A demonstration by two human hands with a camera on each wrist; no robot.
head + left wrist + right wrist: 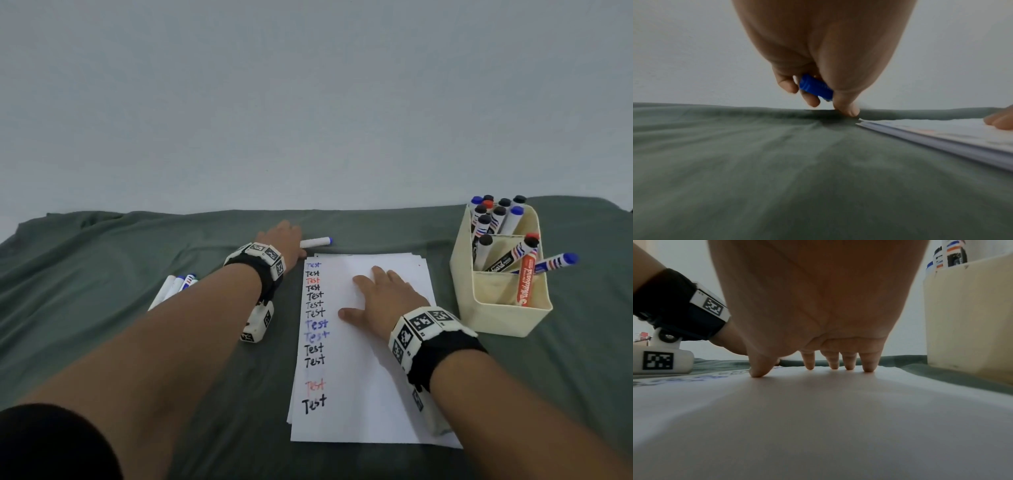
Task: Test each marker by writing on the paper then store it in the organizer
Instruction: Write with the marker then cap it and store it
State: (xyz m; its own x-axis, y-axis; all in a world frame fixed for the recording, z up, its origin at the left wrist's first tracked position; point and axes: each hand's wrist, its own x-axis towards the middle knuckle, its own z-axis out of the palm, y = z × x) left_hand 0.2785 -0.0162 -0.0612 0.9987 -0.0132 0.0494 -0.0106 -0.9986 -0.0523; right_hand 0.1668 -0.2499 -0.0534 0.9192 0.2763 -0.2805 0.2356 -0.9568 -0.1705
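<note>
A stack of white paper [359,377] lies on the green cloth, with a column of "Test" words in black, blue and red down its left side. My right hand [380,291] rests flat on the sheet, fingers spread straight [809,369], holding nothing. Just beyond the paper's far left corner my left hand [284,236] grips one end of a white marker [317,242] that lies pointing right. In the left wrist view a blue cap [816,86] sits between the curled fingers and thumb [830,104]. The cream organizer [503,308] stands at the right, with several markers in it.
Several loose white markers [174,286] lie on the cloth to the left of my left forearm. The organizer wall [966,321] rises close to the right of my right hand. A pale wall backs the table. The green cloth [777,162] is wrinkled.
</note>
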